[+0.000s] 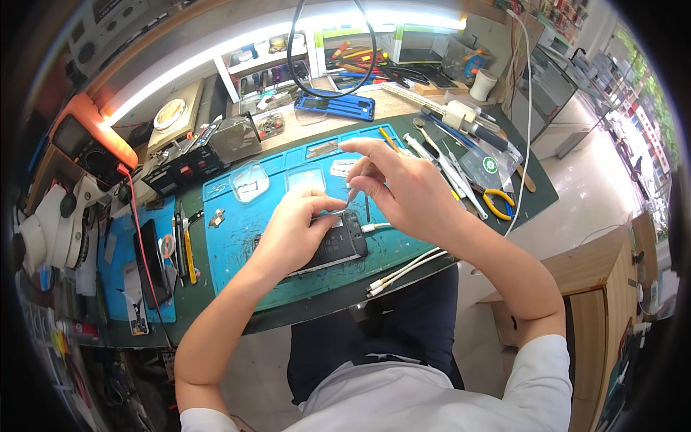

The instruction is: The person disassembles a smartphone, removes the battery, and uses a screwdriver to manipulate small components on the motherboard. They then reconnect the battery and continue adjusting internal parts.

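A phone (332, 248) with its inside exposed, dark with a black battery area, lies on the blue work mat (237, 270). My left hand (296, 225) rests over its upper left part, thumb and forefinger pinched at the top edge around a small, shiny piece too small to name. Above that same edge, my right hand (407, 189) is closed on a slim metal tool (350, 197) pointing down toward the left fingertips; its kind is hard to make out. The left hand hides much of the phone's left side. A white cable end (376, 227) lies just right of the phone.
Clear trays (250, 181) sit on the mat's far side. Tweezers, brushes and yellow-handled pliers (497, 204) lie to the right, white cables (403, 273) at the near edge. Leftward are a dark phone (152, 261), an orange multimeter (93, 140) and a black bench device (188, 167).
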{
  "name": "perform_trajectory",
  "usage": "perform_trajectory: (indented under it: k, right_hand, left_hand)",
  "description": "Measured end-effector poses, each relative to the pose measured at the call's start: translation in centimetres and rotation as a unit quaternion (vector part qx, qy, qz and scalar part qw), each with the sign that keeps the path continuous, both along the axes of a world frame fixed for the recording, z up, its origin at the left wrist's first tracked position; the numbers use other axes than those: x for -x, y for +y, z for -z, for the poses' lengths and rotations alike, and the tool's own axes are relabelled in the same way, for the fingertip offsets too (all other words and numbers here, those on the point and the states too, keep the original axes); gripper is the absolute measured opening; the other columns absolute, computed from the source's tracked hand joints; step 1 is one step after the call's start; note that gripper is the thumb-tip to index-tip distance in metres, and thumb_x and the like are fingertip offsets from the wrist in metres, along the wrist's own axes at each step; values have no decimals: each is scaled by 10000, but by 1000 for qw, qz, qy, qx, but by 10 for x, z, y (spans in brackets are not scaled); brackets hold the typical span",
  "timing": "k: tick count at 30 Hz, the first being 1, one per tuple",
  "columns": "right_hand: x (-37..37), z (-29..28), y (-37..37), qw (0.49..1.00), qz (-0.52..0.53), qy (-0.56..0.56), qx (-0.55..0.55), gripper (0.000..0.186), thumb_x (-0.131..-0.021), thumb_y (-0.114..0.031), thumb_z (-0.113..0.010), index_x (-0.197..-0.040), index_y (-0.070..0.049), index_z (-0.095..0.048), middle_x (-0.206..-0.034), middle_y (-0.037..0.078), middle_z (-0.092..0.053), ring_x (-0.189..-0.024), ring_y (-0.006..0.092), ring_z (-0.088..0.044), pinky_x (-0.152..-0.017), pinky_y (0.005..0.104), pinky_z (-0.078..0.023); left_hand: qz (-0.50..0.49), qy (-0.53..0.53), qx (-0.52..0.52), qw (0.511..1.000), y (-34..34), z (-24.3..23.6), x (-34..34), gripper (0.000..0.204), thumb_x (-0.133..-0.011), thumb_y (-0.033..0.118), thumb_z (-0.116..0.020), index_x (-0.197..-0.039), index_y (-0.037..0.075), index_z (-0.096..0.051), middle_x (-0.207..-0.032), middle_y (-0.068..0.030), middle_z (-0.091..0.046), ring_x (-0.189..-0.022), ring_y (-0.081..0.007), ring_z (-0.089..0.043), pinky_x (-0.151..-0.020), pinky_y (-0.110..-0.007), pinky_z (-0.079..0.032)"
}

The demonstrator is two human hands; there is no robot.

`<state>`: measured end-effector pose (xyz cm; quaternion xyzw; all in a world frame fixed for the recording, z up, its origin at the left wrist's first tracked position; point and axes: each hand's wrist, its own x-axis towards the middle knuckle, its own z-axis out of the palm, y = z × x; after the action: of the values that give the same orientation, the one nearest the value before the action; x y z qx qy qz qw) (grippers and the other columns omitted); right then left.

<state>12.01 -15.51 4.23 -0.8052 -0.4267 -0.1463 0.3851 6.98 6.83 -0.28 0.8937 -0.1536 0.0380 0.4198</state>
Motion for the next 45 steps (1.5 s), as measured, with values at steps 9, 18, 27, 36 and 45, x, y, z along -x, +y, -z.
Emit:
perform_trajectory:
  k: [9, 18, 27, 36, 45]
  right_hand:
    - [-7, 9, 0, 1000, -14, -1, 27, 379, -1009, -82, -681, -1373, -86, -577, -928, 129, -762, -797, 311, -769, -705, 422, -598]
    - [-8, 1, 3, 992, -10, -29, 123, 447, -991, -29, -697, -1414, -91, -568, -943, 86, -773, -891, 289, -774, -839, 397, -607]
    - [-6, -8, 9, 991, 10, 48, 121, 591, -982, 20, -642, -1545, -94, -503, -1037, 141, -776, -963, 320, -764, -875, 422, -602]
    - [-13, 8, 18, 998, -19, -49, 36, 521, -1008, -117, -683, -1505, -49, -543, -1018, 155, -793, -914, 348, -778, -803, 439, -615]
    - [-15, 9, 21, 999, -44, 16, 21, 593, -986, -176, -734, -1533, -67, -530, -964, 167, -783, -861, 345, -776, -730, 448, -602]
  left_hand:
    - [4, 45, -27, 999, -3, 0, 2, 255, -957, 28, -725, -1200, 61, -796, -1099, -95, -661, -1087, -296, -624, -992, -404, -504]
    - [-1, 25, -19, 1000, -1, 4, 4, 260, -946, 37, -741, -1203, 44, -780, -1113, -108, -678, -1104, -308, -636, -987, -413, -518]
    - [85, -128, -205, 967, 0, -16, 36, 479, -921, 266, -823, -1365, 119, -720, -1315, -119, -620, -1210, -327, -600, -1061, -460, -489]
    - [92, -134, -231, 959, 1, -14, 38, 550, -925, 373, -813, -1393, 108, -699, -1351, -137, -597, -1267, -335, -570, -1067, -473, -481]
    - [90, -138, -229, 959, -1, -14, 38, 536, -921, 347, -816, -1384, 104, -702, -1341, -138, -600, -1260, -333, -571, -1067, -465, -482]
